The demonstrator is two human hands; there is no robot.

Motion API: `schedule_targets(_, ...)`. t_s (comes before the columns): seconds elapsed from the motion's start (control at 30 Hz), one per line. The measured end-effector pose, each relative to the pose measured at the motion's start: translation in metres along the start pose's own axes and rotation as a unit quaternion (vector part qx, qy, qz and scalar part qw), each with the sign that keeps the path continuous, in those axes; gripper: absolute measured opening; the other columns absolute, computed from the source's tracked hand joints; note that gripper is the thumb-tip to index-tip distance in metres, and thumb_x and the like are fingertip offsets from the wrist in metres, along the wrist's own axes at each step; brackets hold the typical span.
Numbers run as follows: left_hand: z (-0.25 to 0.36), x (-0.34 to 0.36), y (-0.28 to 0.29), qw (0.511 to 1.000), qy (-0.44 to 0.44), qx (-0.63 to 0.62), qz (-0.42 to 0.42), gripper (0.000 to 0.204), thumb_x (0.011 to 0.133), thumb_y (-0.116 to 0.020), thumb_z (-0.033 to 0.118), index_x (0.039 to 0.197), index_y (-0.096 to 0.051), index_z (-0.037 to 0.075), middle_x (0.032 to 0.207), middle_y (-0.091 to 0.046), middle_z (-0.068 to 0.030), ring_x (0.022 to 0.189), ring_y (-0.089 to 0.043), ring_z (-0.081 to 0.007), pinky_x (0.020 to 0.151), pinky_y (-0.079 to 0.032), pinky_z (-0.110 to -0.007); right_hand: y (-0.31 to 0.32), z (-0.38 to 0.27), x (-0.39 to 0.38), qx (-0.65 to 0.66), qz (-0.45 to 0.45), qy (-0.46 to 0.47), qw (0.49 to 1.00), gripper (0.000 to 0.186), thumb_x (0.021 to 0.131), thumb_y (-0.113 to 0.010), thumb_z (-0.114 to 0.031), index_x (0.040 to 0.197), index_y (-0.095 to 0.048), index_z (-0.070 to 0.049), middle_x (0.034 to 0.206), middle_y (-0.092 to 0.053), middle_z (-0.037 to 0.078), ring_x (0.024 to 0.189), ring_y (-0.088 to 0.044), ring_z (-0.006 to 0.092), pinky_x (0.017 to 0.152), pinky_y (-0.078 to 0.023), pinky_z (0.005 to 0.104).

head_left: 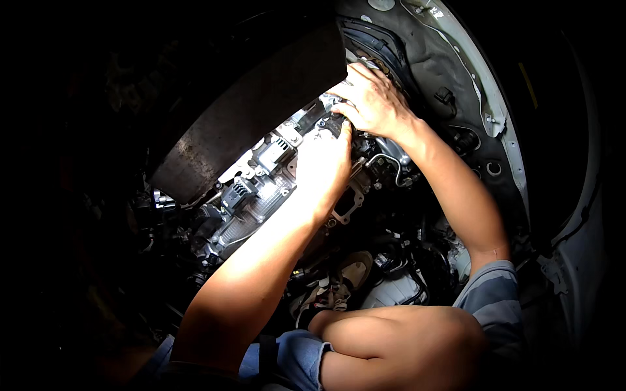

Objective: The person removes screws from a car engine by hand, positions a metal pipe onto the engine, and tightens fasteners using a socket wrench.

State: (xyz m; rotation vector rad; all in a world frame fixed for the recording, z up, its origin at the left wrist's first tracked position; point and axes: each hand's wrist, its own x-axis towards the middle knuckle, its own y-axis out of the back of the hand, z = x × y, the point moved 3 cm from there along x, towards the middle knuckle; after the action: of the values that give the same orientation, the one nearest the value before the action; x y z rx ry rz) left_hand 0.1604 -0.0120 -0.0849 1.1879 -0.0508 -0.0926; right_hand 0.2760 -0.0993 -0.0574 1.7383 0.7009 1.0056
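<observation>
Both of my hands work close together at the far end of an engine (261,195) in a car's engine bay. My left hand (324,159) is strongly lit and lies over the engine top, its thumb pressed against a small dark part (332,124). Its other fingers are washed out by glare and partly hidden, but look closed around that spot. Just beyond it, my right hand (377,104) bends over the engine's end, fingers and thumb curled in toward the same place. Whatever the right fingers grip is hidden beneath them.
A dark flat panel (254,114) slants along the engine's left side. Black ignition coils (238,193) stand on the engine top. A bent metal pipe (391,159) and a metal gasket-shaped flange (349,203) sit right of my left hand. The fender edge (486,85) curves along the right. My shoe (336,287) rests inside the bay.
</observation>
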Motion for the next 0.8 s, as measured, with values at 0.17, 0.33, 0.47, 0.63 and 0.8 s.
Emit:
schedule_targets(0.17, -0.001, -0.001, 0.001, 0.999, -0.012, -0.017, 0.027, 0.048, 0.078, -0.056, 0.001, 0.127, -0.058, 0.004, 0.073, -0.066, -0.0157, 0.071, -0.065, -0.0299, 0.069, -0.053, -0.04, -0.001, 0.0, 0.005, 0.018, -0.063, -0.026, 0.998, 0.021, 0.084, -0.069, -0.026, 0.084, -0.071, -0.006, 0.089, -0.061, 0.01, 0.093, -0.059, 0.0259, 0.086, -0.048, 0.0393)
schedule_targets(0.33, 0.0, -0.002, 0.001, 0.998, -0.024, -0.008, 0.051, 0.046, 0.078, -0.055, 0.0, 0.124, -0.059, 0.003, 0.073, -0.065, -0.0159, 0.07, -0.065, -0.0299, 0.068, -0.052, -0.04, 0.002, 0.003, 0.001, -0.005, 0.02, 0.05, 0.999, 0.017, 0.082, -0.071, -0.022, 0.086, -0.071, -0.006, 0.088, -0.061, 0.01, 0.095, -0.059, 0.0257, 0.086, -0.049, 0.0384)
schedule_targets(0.47, 0.002, -0.003, 0.004, 0.998, -0.026, -0.028, 0.051, 0.046, 0.077, -0.056, 0.0, 0.123, -0.06, 0.002, 0.072, -0.065, -0.0168, 0.07, -0.064, -0.0303, 0.066, -0.052, -0.041, -0.004, 0.008, 0.002, 0.012, -0.093, -0.025, 0.995, 0.016, 0.083, -0.069, -0.023, 0.081, -0.068, -0.007, 0.105, -0.061, 0.003, 0.102, -0.057, 0.0203, 0.084, -0.049, 0.0385)
schedule_targets(0.63, -0.002, -0.004, 0.001, 0.998, -0.025, -0.021, 0.058, 0.048, 0.077, -0.057, 0.0, 0.125, -0.06, 0.004, 0.072, -0.065, -0.0179, 0.069, -0.065, -0.0307, 0.066, -0.052, -0.042, -0.002, 0.004, 0.002, 0.02, -0.04, 0.008, 0.999, 0.017, 0.085, -0.067, -0.025, 0.08, -0.07, -0.009, 0.093, -0.061, 0.001, 0.099, -0.056, 0.0187, 0.085, -0.048, 0.0355)
schedule_targets(0.8, 0.002, -0.003, 0.002, 0.998, -0.017, -0.025, 0.056, 0.049, 0.077, -0.056, 0.0, 0.126, -0.06, 0.005, 0.074, -0.066, -0.018, 0.07, -0.065, -0.0312, 0.067, -0.052, -0.042, -0.008, 0.008, -0.001, -0.019, -0.069, 0.013, 0.997, 0.019, 0.081, -0.071, -0.024, 0.087, -0.071, -0.006, 0.093, -0.06, 0.009, 0.094, -0.056, 0.0242, 0.084, -0.048, 0.0374)
